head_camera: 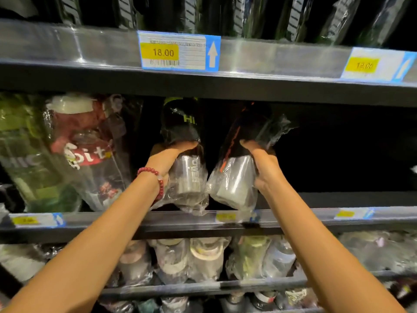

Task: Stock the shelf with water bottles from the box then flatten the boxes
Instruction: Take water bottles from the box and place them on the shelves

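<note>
Her left hand (167, 160) grips a plastic-wrapped black bottle with green lettering (182, 154), her right hand (262, 164) an orange-striped black one (239, 159); both hover tilted over the grey metal shelf lip (144, 219), where slippery wrap could slide free

A person's left hand (168, 158) and right hand (261, 161) each grip a plastic-wrapped black water bottle, the left bottle (184, 141) with green lettering, the right bottle (246, 143) with orange trim, tilted at the middle shelf (158, 219). A yellow price tag (178, 50) above reads 18.00; a red bead bracelet (155, 179) circles the left wrist.
</note>
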`<state>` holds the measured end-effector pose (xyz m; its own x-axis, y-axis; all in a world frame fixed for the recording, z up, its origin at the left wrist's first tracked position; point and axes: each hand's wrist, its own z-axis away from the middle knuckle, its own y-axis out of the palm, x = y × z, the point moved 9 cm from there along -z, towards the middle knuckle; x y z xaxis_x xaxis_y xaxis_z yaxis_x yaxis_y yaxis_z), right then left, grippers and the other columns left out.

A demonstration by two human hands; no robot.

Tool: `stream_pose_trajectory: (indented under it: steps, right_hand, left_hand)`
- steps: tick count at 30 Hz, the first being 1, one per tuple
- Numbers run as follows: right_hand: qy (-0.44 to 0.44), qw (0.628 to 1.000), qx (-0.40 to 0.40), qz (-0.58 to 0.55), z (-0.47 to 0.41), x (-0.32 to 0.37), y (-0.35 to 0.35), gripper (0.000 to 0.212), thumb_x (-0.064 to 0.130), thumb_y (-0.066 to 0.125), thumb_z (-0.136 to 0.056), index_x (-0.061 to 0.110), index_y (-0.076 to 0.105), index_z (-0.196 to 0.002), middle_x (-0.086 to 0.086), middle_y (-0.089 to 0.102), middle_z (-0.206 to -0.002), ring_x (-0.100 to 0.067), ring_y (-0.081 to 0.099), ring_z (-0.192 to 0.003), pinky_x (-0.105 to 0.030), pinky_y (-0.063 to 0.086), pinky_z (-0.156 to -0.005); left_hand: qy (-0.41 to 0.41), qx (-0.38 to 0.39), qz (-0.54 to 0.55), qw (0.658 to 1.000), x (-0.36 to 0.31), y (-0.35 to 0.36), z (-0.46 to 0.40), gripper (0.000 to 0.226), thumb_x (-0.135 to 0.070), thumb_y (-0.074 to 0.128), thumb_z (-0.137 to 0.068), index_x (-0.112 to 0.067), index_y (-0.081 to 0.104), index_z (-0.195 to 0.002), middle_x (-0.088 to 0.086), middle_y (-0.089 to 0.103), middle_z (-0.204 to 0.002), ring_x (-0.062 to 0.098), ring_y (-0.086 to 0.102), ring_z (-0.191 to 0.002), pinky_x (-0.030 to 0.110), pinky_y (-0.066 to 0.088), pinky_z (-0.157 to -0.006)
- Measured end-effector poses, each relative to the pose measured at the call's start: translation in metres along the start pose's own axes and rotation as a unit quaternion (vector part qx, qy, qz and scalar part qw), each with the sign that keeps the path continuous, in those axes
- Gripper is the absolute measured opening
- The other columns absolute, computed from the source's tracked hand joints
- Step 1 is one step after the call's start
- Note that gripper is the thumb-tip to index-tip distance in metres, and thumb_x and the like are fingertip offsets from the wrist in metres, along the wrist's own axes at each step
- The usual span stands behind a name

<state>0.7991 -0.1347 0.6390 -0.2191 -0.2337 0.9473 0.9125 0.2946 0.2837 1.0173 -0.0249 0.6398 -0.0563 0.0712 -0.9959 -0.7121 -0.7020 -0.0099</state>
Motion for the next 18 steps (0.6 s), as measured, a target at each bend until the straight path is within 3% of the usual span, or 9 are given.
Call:
stream_pose_trajectory:
  steps: [2,4,6,9,12,14,16,18]
  right_hand:
    - [-0.033,0.999,-0.024,-0.013,-0.007,0.002,-0.002,0.064,0.024,0.082,-0.069,0.015,0.052,-0.125,-0.005,0.069,-0.102,-0.021,0.067,-0.09,-0.04,0.055,-0.087]
    - [-0.076,0.996,-0.035,-0.011,-0.007,0.005,-0.003,0.062,0.019,0.079,-0.074,0.018,0.047,-0.127,-0.001,0.066,-0.103,-0.016,0.065,-0.09,-0.033,0.053,-0.081]
    - [-0.118,0.992,-0.037,0.001,-0.005,0.007,-0.001,0.058,0.014,0.077,-0.077,0.023,0.045,-0.124,0.0,0.064,-0.106,-0.016,0.063,-0.093,-0.034,0.052,-0.085]
    - [-0.194,0.979,-0.041,0.05,-0.003,0.015,0.005,0.059,0.011,0.077,-0.076,0.025,0.042,-0.121,-0.001,0.063,-0.109,-0.014,0.064,-0.097,-0.032,0.053,-0.089]
    - [-0.241,0.964,-0.03,0.106,-0.003,0.021,0.015,0.065,0.008,0.077,-0.075,0.018,0.04,-0.127,0.012,0.059,-0.1,0.007,0.061,-0.084,-0.011,0.051,-0.076]
    - [-0.221,0.967,-0.016,0.123,-0.006,0.011,0.019,0.071,0.017,0.082,-0.07,0.016,0.042,-0.129,0.012,0.06,-0.101,0.004,0.06,-0.088,-0.016,0.051,-0.08]
    - [-0.192,0.971,-0.009,0.144,-0.006,-0.004,0.019,0.085,0.037,0.083,-0.056,0.008,0.048,-0.127,0.006,0.065,-0.095,0.002,0.063,-0.082,-0.017,0.052,-0.077]
    - [-0.193,0.967,-0.008,0.167,-0.006,-0.01,0.016,0.078,0.031,0.083,-0.062,0.001,0.048,-0.125,0.007,0.063,-0.076,0.011,0.06,-0.062,-0.008,0.047,-0.061]
  left_hand:
    - [0.028,0.022,0.003,0.999,-0.004,0.002,-0.008,0.081,-0.052,0.079,-0.062,-0.007,0.055,-0.125,-0.009,0.056,-0.096,-0.002,0.057,-0.079,0.007,0.042,-0.061]
    - [0.05,-0.02,-0.001,0.999,-0.013,0.004,0.006,0.054,-0.028,0.081,-0.07,-0.015,0.054,-0.116,-0.01,0.05,-0.099,0.002,0.052,-0.093,0.014,0.039,-0.075]
    - [0.082,-0.031,-0.023,0.996,-0.006,0.0,0.011,0.06,-0.012,0.08,-0.071,-0.011,0.052,-0.124,-0.006,0.054,-0.105,0.009,0.051,-0.105,0.021,0.04,-0.084]
    - [0.107,-0.031,-0.017,0.994,-0.005,-0.004,0.017,0.073,-0.006,0.084,-0.064,-0.009,0.047,-0.128,0.003,0.061,-0.119,0.021,0.056,-0.112,0.035,0.045,-0.097]
    - [0.132,-0.014,0.009,0.991,-0.004,-0.007,0.023,0.069,0.004,0.081,-0.062,-0.018,0.047,-0.117,-0.002,0.063,-0.104,0.02,0.06,-0.104,0.039,0.048,-0.096]
    - [0.152,-0.001,0.027,0.988,-0.003,-0.007,0.028,0.073,0.01,0.08,-0.061,-0.014,0.046,-0.121,0.001,0.063,-0.107,0.019,0.06,-0.104,0.038,0.048,-0.095]
    - [0.153,0.008,0.06,0.986,0.0,-0.011,0.029,0.084,0.008,0.083,-0.055,-0.009,0.047,-0.129,0.006,0.062,-0.115,0.021,0.06,-0.106,0.036,0.05,-0.09]
    - [0.142,0.025,0.058,0.988,0.008,-0.014,0.029,0.096,-0.013,0.091,-0.041,-0.01,0.051,-0.129,0.009,0.065,-0.115,0.021,0.064,-0.103,0.034,0.053,-0.087]
